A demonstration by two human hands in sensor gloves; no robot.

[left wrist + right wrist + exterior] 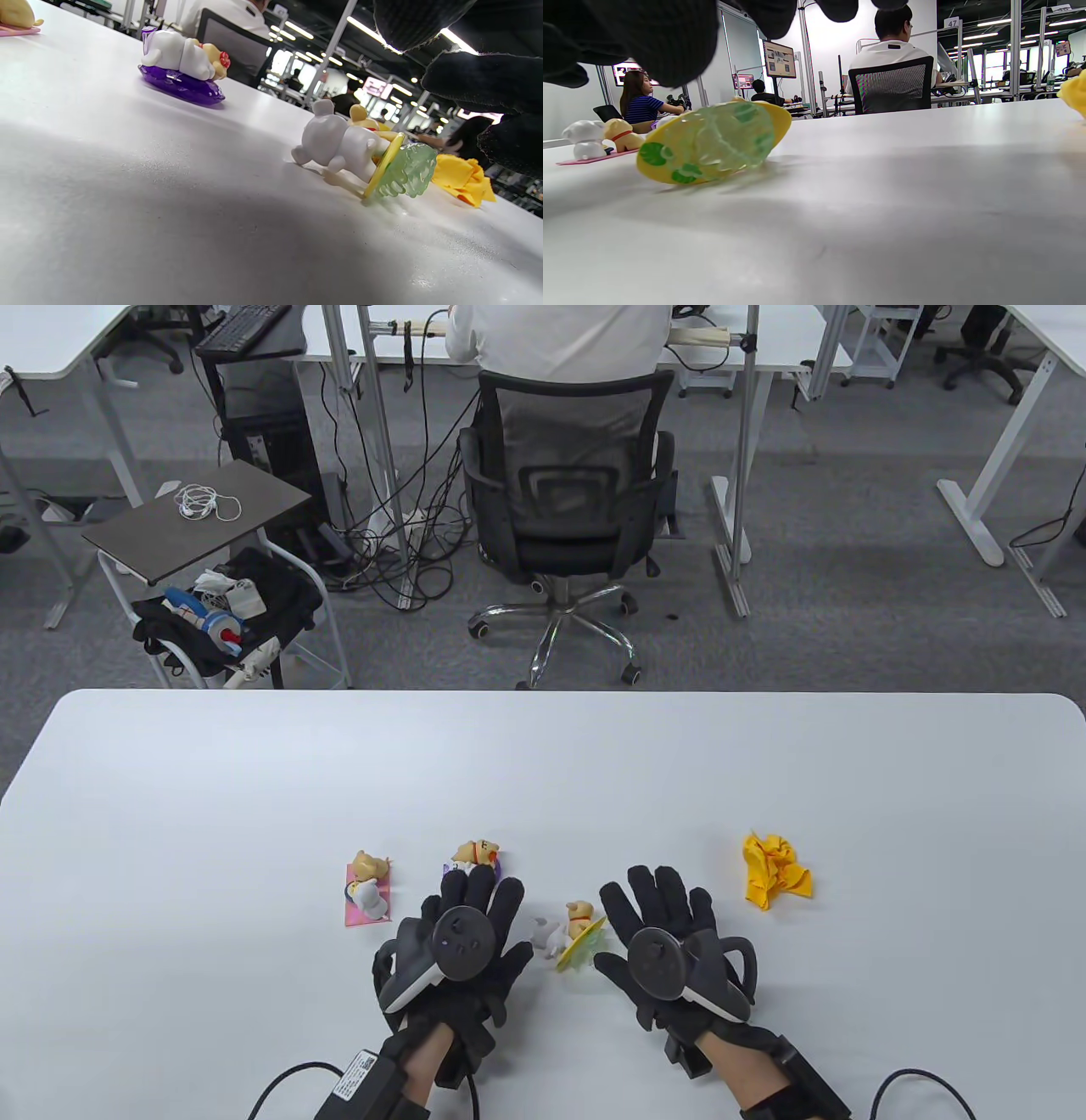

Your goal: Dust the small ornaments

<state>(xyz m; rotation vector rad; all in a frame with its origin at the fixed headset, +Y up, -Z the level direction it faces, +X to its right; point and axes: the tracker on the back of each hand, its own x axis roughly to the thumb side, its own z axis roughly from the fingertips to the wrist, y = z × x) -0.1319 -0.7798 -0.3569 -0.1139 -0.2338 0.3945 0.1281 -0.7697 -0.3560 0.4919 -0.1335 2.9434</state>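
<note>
Your hands have bare table (543, 763) ahead. Tipped figurine (575, 931) blocks the gap between them; purple-based figurine (475, 857) sits just beyond your left fingertips.

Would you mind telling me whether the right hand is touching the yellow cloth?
Apart. The table view shows bare white table between the right hand and the crumpled yellow cloth, which lies beyond and to the right of the fingertips.
</note>
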